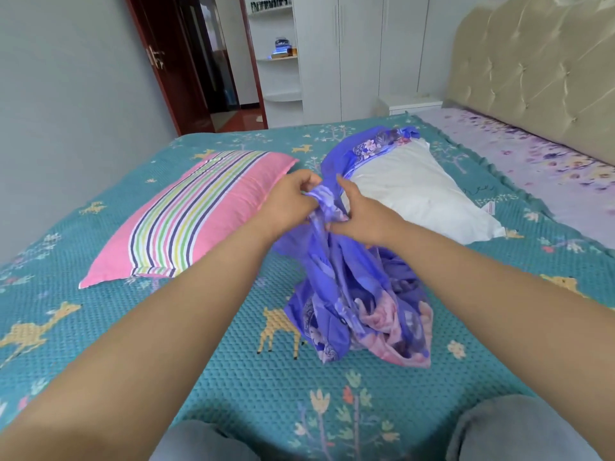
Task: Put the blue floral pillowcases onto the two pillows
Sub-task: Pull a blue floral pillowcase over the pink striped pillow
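Blue floral pillowcase [352, 294] is hanging bunched from both hands, left hand [291, 202] and right hand [361, 217] each pinching its top; white pillow [416, 191] is lying just beyond the right hand. Best finding the open hem and spreading it wide before feeding a corner in

Pillowcase [352, 294] blue-violet, pink floral; pillow [186, 214] pink, multicolour stripes; bedspread [253, 394] teal, deer motifs

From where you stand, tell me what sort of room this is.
A bedroom, most likely in a home. A bed with a teal deer-patterned cover and a tufted headboard fills the view, two pillows lie on it, and white wardrobe doors stand along the far wall.
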{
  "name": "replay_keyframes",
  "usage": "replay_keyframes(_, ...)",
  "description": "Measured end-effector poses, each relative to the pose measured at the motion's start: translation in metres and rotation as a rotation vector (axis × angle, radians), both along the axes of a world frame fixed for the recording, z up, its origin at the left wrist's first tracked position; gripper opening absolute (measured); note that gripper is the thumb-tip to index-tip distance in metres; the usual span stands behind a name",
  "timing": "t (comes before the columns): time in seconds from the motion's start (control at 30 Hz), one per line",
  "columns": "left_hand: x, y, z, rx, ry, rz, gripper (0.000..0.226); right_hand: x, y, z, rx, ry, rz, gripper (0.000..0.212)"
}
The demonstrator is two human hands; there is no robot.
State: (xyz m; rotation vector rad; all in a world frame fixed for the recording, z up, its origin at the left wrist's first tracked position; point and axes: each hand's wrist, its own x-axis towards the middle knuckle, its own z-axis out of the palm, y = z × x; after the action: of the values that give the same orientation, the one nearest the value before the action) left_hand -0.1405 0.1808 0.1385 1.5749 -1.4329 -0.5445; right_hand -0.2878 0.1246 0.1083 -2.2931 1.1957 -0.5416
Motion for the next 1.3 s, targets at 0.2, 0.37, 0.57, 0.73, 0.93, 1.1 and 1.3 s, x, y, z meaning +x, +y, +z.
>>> replay_keyframes(0.2,-0.024,0.03,-0.087,0.359,0.219,0.364,0.052,0.012,-0.013,0.038,0.238,-0.517,-0.211,0.014)
replay_keyframes(0.37,-0.018,0.039,-0.103,0.693,0.22,0.115,0.022,-0.009,-0.016,0.065,0.203,-1.082,-0.291,0.021)
replay_keyframes(0.57,0.049,0.017,-0.009,0.224,0.499,0.1,0.015,-0.073,-0.056,0.058,0.047,-1.298,-0.538,0.028)
replay_keyframes(0.73,0.098,0.001,0.08,0.154,-0.237,0.165,0.038,-0.105,-0.07,0.037,-0.071,-0.978,-0.633,0.011)
replay_keyframes(0.93,0.085,0.01,-0.029,0.122,-1.112,0.413,0.071,-0.097,-0.052,-0.018,0.179,0.297,-0.414,0.067)
replay_keyframes(1.1,0.044,0.043,-0.133,0.302,-0.839,0.371,0.048,-0.054,-0.011,-0.067,-0.091,0.219,-0.046,0.053)
replay_keyframes(1.3,0.081,0.081,-0.172,0.05,0.026,1.084,0.062,0.004,0.013,-0.108,0.168,0.171,0.159,0.061)
